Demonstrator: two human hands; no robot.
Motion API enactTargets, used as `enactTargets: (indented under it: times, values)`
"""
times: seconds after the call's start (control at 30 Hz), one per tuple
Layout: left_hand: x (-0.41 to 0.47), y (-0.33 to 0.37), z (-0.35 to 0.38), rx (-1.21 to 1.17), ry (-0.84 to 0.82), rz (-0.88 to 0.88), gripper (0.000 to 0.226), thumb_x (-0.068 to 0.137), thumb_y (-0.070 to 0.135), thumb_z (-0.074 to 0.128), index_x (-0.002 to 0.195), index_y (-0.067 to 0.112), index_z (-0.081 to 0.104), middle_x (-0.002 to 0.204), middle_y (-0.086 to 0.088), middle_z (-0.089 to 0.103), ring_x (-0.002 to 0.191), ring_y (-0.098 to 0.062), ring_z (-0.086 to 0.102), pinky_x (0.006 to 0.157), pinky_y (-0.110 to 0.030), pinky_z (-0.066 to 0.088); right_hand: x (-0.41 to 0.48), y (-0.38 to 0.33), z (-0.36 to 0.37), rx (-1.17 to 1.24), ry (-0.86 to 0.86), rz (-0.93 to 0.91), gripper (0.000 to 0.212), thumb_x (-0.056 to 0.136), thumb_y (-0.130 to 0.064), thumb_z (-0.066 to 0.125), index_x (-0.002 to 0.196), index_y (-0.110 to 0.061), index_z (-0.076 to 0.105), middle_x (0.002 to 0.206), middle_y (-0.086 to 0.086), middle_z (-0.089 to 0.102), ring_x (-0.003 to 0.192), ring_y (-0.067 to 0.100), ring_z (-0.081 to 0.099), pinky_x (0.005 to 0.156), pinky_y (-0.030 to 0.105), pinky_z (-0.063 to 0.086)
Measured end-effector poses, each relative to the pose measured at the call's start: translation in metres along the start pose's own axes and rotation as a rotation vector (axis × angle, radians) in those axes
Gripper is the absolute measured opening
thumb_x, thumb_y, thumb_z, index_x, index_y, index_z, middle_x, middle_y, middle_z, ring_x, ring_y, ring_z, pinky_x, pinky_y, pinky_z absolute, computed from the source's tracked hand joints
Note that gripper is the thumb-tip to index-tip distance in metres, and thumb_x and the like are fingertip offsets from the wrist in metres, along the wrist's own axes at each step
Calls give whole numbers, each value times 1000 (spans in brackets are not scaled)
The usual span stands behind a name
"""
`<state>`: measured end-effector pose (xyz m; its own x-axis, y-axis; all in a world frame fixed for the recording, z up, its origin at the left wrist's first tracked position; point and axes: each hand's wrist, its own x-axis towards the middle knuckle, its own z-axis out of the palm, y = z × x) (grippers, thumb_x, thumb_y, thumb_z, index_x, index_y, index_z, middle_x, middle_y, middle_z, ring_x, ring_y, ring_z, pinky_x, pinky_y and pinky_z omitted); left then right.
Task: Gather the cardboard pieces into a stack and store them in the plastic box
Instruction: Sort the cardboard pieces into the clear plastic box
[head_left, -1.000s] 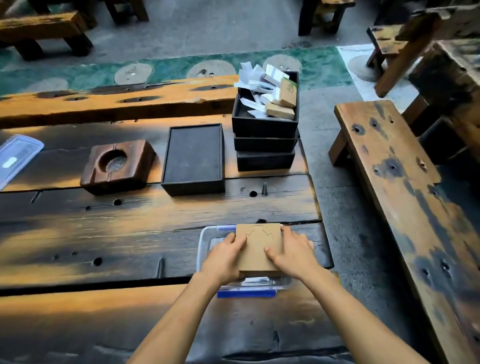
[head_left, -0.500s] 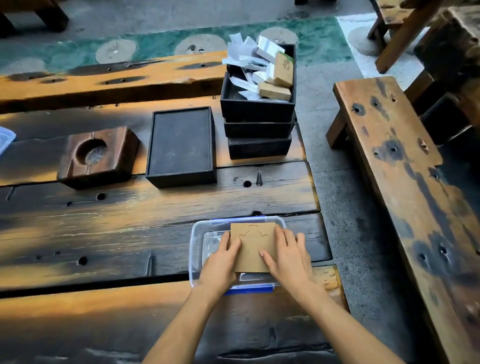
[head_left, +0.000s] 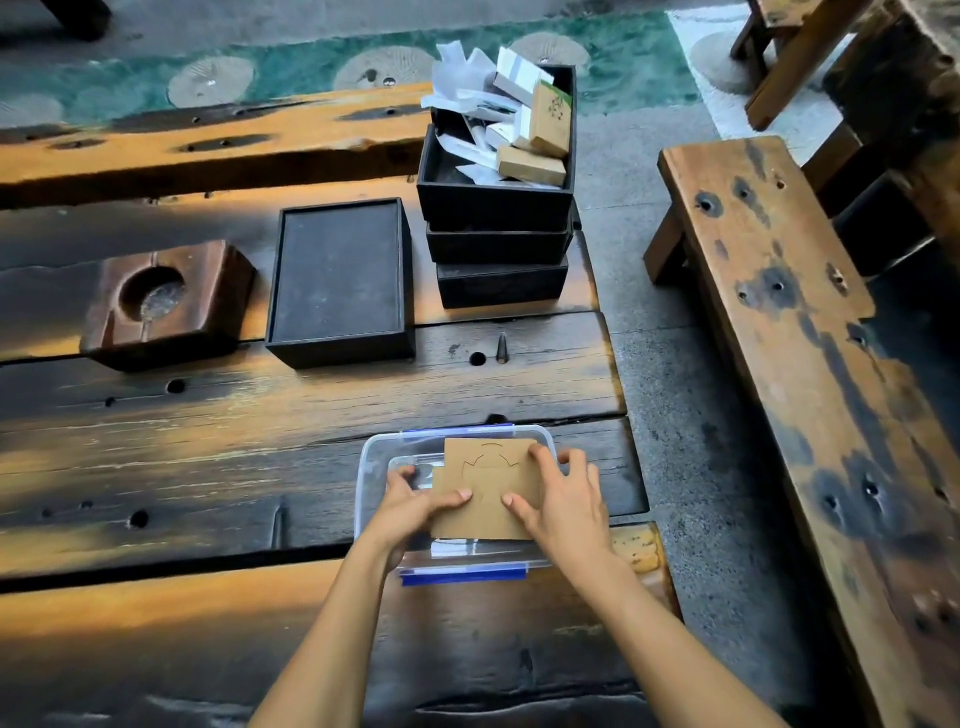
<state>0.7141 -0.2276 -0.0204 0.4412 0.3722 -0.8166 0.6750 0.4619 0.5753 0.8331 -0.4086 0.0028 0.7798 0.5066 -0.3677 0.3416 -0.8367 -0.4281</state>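
Head view, single camera. I see the clear plastic box (head_left: 375, 470), blue clips on its near and far rims, lidless, on the near right part of the scorched plank table (head_left: 208, 441). The brown die-cut cardboard pieces (head_left: 488, 486) sit inside the box's outline; whether they touch its floor I cannot tell. Left hand (head_left: 410, 512) grips their left edge with the thumb on top; right hand (head_left: 563, 506) clasps the right edge likewise. Hands apart, the card between them. Farther back: three stacked black boxes (head_left: 496, 244), the top one holding white paper and small brown cartons; a shallow black tray (head_left: 340, 283); a wooden block (head_left: 166, 301) with a round recess. Bench (head_left: 789, 364) at right.
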Motion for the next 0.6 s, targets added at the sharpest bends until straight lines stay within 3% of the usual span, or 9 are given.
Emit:
enactTargets:
  times: [0.07,0.2,0.33,0.4,0.5,0.6]
  values:
    - [0,6,-1,8,-14,-47,111,49,32,98,141,12,38,128,-13,67,112,-28,69,100,-44,56,2,0,0,23,-12,9,64,85,-56,72,138,-36,39,129,4,38,120,28,40,94,43,48]
    - [0,15,-2,15,-102,-86,98,50,30,101,133,0,56,118,-16,77,108,-28,75,94,-40,61,4,4,-1,75,-11,18,64,83,-54,75,137,-34,45,129,4,41,121,28,42,99,42,46]
    - [-3,18,3,15,-142,-72,53,68,15,97,108,7,62,86,0,83,79,-12,80,63,-22,61,2,4,-4,103,-12,14,64,82,-54,74,136,-35,46,126,4,43,120,28,43,99,43,45]
    - [-5,20,6,-1,-141,-52,42,73,10,93,103,8,63,82,2,82,74,-9,79,58,-19,59,1,2,-7,123,-12,28,63,80,-54,73,135,-36,47,125,2,42,120,26,44,99,42,46]
    - [-11,22,7,-45,-105,-33,48,71,9,94,108,6,64,96,-8,83,83,-15,80,63,-24,61,-2,-2,-12,161,-15,37,64,78,-53,74,134,-36,48,128,1,39,123,25,43,100,41,47]
    - [-20,21,2,-80,-93,16,60,66,11,96,113,10,58,95,-4,83,83,-13,80,64,-24,61,-5,-4,-19,273,37,7,71,75,-49,81,136,-32,50,132,0,37,126,24,43,103,40,47]
